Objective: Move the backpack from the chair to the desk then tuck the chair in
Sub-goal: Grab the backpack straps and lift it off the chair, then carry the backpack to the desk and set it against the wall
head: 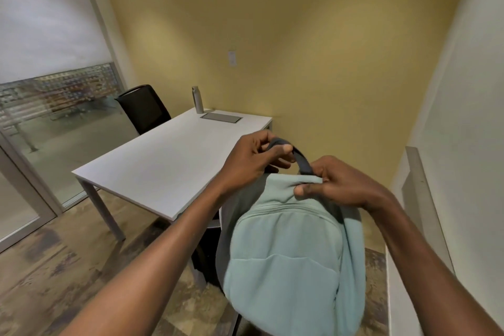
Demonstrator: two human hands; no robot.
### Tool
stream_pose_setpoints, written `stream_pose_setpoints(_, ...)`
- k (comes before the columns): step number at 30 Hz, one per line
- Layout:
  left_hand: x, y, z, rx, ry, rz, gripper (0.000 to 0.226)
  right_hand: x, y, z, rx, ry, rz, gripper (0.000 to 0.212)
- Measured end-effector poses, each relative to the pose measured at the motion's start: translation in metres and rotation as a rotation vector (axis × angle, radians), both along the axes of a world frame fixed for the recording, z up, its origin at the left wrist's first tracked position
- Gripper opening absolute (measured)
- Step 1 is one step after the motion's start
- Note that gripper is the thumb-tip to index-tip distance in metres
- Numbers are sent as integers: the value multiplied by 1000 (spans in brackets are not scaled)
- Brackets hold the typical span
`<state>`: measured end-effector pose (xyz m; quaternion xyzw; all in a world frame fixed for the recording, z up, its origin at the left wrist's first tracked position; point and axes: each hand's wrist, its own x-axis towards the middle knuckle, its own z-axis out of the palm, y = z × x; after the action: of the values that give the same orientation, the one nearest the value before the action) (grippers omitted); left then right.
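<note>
The backpack (289,251), pale mint green with a dark grey top handle (301,159), hangs in front of me at the lower centre of the view, beside the near right corner of the desk (163,161) and not resting on it. My left hand (253,161) has its fingers curled closed around the left part of the handle, thumb pressed on top. My right hand (335,183) pinches the fabric at the bag's top edge just where the handle ends, fingers closed tightly on it. Behind the bag I can make out a dark shape low down, too hidden to identify. The white desk carries a silver bottle (198,99) standing upright at its far edge and a flat grey panel (221,118) just beside it. A black chair (143,108) stands at the desk's far left side.
</note>
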<state>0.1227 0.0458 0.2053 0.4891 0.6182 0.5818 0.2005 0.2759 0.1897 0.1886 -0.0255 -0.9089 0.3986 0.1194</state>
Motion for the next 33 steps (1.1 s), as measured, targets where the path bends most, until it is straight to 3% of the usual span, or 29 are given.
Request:
stream_pose_setpoints(5,4,27,18,-7,-30,-12,22,19,34,43,-14,-9,22,17)
stream_pose_setpoints(7,1,36,21,-19,-26,-15,34,23,53,56,11,-2,-7,10)
stream_pose_setpoints(10,-1,49,27,10,-44,-63,64,27,77,76,62,40,-61,23)
stream_pose_setpoints(12,-5,59,26,56,-39,-108,78,31,90,89,69,84,-91,15)
stream_pose_setpoints(20,-23,99,35,53,-92,-348,76,12,135,112,125,150,-172,10)
stream_pose_setpoints(28,-52,154,49,4,82,-367,11,-20,192,110,133,85,-261,21)
stream_pose_setpoints(31,-58,183,47,0,116,-337,34,-28,213,111,117,56,-293,21)
stream_pose_setpoints(33,-60,201,46,-15,122,-344,28,-32,227,110,116,36,-312,17)
